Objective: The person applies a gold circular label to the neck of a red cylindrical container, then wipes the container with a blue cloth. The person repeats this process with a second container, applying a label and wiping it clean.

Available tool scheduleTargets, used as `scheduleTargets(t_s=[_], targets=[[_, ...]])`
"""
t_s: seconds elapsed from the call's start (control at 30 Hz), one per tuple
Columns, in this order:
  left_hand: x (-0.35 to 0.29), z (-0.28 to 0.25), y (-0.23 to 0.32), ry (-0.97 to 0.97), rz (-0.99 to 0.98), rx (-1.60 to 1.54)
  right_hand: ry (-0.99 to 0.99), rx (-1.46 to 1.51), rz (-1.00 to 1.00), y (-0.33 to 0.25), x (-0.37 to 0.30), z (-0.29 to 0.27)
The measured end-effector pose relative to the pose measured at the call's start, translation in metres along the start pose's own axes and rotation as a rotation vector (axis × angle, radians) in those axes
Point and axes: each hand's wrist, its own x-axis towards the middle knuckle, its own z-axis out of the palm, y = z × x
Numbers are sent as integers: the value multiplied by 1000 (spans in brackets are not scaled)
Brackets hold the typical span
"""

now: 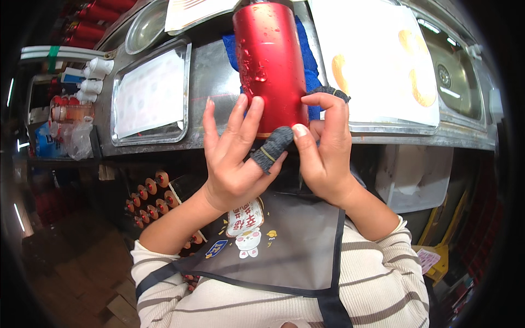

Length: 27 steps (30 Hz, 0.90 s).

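A glossy red metal cylinder (273,60), beaded with water drops, lies on a blue cloth (309,49) on the steel counter. Its near end, with a thin gold-coloured rim, points toward me. My left hand (232,158) rests at its left side with the fingers spread, two fingertips on the red surface. A grey knitted finger cover with a tan band wraps the left thumb, which lies across the near end. My right hand (327,150) has its thumb at the near right edge and its index finger bent against the right side. Another right finger wears a grey cover, partly hidden.
On the left stands a metal tray (187,90) with a white sheet in it, below a round metal bowl (147,27). A white sheet with orange-brown shapes (377,60) covers a tray on the right, beside a steel sink (465,82). Copper-coloured discs (150,191) hang below the counter.
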Motion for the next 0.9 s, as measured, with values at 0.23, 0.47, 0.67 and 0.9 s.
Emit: scheduleTargets(t_s=[0.23,0.47,0.67,0.9], targets=[[28,-2,16,-108,25,82,18,306,131,10,-3,-20],[2,-6,-11,15,-109,-60,45,-56,-463,13,-14,-24],[47,24,-9,-24,114,100,-33,-130,-428,11,-25,-9],[8,39,-17,183,-182,-249,-45,-48,-72,16,-43,-14]])
